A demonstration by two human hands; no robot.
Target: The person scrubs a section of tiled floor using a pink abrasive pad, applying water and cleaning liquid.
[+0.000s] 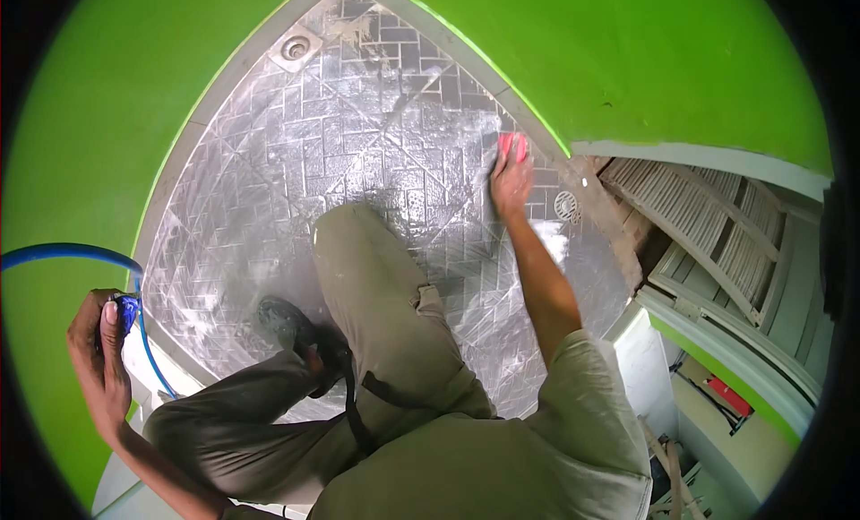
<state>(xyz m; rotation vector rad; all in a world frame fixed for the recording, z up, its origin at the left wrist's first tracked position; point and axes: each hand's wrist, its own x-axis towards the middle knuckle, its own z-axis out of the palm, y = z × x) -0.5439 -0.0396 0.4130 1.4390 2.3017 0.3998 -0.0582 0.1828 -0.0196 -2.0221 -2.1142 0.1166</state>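
Observation:
My right hand (512, 184) is stretched forward, closed over a pink sponge (511, 146) against the dark tiled floor (394, 117). A wet, whitish film covers much of the tiles, and darker tiles show around the sponge. My left hand (106, 350) is raised at the left, its fingers closed round a small shiny blue thing (130, 312) whose kind I cannot make out. Right beside it runs a blue hose (72, 249), arching in from the left edge and bending down along the wall. Whether the blue thing is part of the hose is hidden.
Green walls (627, 63) with a grey tile skirting meet at the far corner, near a square floor drain (296, 48). A round drain cover (566, 206) lies right of my right hand. A slatted wooden shutter (708, 224) leans at the right, by a doorway. My knees are bent over the floor.

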